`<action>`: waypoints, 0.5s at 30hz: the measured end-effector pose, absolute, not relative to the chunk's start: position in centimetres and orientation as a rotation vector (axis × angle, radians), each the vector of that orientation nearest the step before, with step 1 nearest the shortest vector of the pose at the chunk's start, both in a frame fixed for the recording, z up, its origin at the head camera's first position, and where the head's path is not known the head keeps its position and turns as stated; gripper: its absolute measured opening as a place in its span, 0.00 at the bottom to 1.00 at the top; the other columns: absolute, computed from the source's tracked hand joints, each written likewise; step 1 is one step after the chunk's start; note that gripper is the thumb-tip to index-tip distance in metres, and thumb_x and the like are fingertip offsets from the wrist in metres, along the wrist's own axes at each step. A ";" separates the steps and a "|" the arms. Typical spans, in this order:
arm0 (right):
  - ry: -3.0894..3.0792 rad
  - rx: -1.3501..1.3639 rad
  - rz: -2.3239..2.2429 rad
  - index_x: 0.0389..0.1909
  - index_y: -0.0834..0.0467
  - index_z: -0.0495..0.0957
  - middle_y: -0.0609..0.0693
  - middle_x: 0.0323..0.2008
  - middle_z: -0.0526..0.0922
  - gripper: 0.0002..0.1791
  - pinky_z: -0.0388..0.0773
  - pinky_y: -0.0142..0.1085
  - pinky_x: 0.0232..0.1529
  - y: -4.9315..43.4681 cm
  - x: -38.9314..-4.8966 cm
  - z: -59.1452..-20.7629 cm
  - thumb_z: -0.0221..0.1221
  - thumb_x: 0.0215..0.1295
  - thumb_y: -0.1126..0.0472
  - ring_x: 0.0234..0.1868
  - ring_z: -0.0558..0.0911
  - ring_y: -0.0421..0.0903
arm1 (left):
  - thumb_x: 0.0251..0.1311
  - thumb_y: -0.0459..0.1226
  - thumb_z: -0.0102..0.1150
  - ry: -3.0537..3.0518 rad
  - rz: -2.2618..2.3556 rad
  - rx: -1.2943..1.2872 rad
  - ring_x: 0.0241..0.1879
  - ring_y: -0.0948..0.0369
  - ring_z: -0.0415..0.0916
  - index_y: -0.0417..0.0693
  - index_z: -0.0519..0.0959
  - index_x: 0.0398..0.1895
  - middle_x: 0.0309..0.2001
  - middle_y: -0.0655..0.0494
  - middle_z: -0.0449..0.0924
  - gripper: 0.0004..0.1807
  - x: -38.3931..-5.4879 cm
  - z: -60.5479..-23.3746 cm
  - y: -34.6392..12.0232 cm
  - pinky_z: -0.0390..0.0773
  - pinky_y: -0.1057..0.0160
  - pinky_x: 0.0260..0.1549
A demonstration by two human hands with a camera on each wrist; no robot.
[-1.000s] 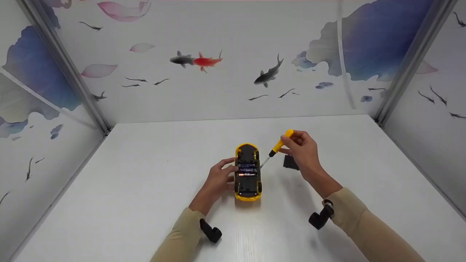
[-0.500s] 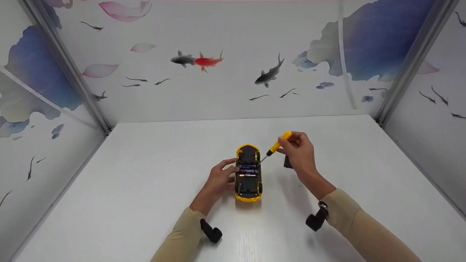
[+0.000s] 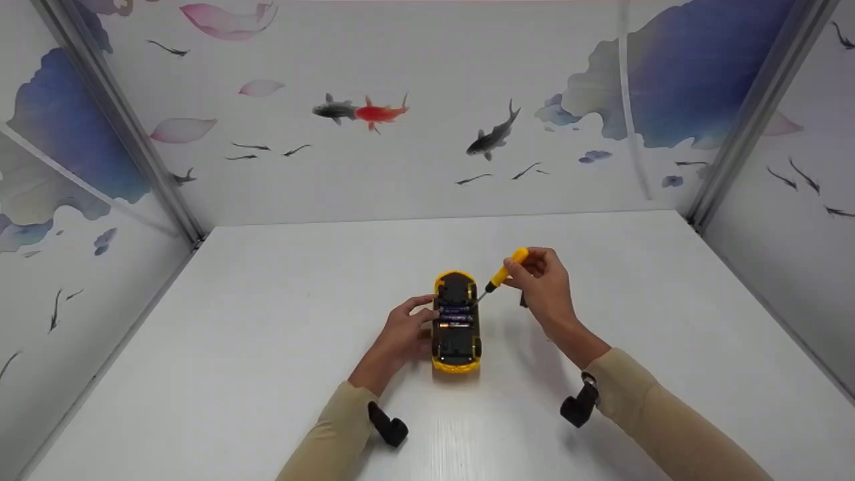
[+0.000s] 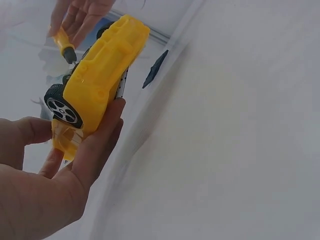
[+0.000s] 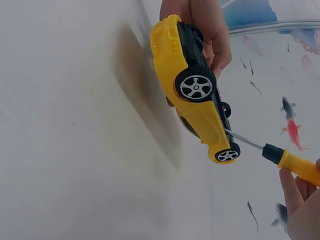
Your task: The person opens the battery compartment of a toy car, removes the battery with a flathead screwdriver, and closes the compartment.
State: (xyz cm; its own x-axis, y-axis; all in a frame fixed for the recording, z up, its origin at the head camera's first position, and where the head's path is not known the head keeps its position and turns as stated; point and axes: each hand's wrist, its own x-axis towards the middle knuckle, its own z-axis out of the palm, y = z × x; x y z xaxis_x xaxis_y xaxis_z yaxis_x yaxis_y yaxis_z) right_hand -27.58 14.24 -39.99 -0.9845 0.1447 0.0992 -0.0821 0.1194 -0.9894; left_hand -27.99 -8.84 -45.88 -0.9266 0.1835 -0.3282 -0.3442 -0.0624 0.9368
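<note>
A yellow toy car [image 3: 457, 347] is held belly up above the table, its black underside facing the head camera. Several batteries [image 3: 456, 318] lie side by side in the uncovered compartment across its middle. My left hand [image 3: 401, 327] grips the car by its left side; in the left wrist view, fingers and thumb go round the yellow body [image 4: 102, 75]. In my right hand [image 3: 548, 290] is a yellow screwdriver [image 3: 507, 268], pinched by the handle. Its metal shaft [image 5: 245, 138] slants down to the underside, with the tip at the compartment's right edge; exact contact is hidden.
A small flat black piece [image 4: 155, 69], perhaps the battery cover, lies on the white table [image 3: 267, 347], mostly behind the right hand in the head view. Printed wall panels [image 3: 427, 167] close off the back and both sides. A camera [image 3: 578, 404] is strapped to each wrist.
My right hand has shifted left and slightly nearer, bringing the screwdriver tip in over the car's compartment edge. The car has sunk slightly in view. The black piece is now mostly covered.
</note>
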 end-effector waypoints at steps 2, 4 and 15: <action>-2.233 -0.057 1.964 0.62 0.62 0.65 0.59 0.56 0.75 0.25 0.83 0.35 0.53 14.1 -27.6 -40.2 0.60 0.71 0.56 0.57 0.80 0.50 | 0.70 0.37 0.53 1.829 2.055 -0.174 0.52 0.51 0.82 0.51 0.68 0.71 0.66 0.40 0.73 0.26 -28.0 -45.9 -8.8 0.84 0.55 0.47; -2.262 -0.058 1.943 0.62 0.62 0.65 0.59 0.57 0.75 0.25 0.83 0.34 0.53 14.0 -27.6 -40.3 0.60 0.71 0.56 0.57 0.80 0.49 | 0.71 0.37 0.53 1.798 2.059 -0.178 0.52 0.50 0.81 0.51 0.67 0.71 0.66 0.39 0.73 0.26 -27.9 -46.0 -8.9 0.84 0.53 0.48; -2.355 -0.032 1.842 0.58 0.62 0.66 0.60 0.56 0.78 0.23 0.83 0.31 0.50 14.2 -27.3 -40.3 0.61 0.71 0.54 0.56 0.82 0.51 | 0.72 0.36 0.51 1.728 2.050 -0.168 0.56 0.48 0.79 0.53 0.65 0.72 0.67 0.39 0.70 0.26 -28.0 -45.9 -9.3 0.83 0.47 0.52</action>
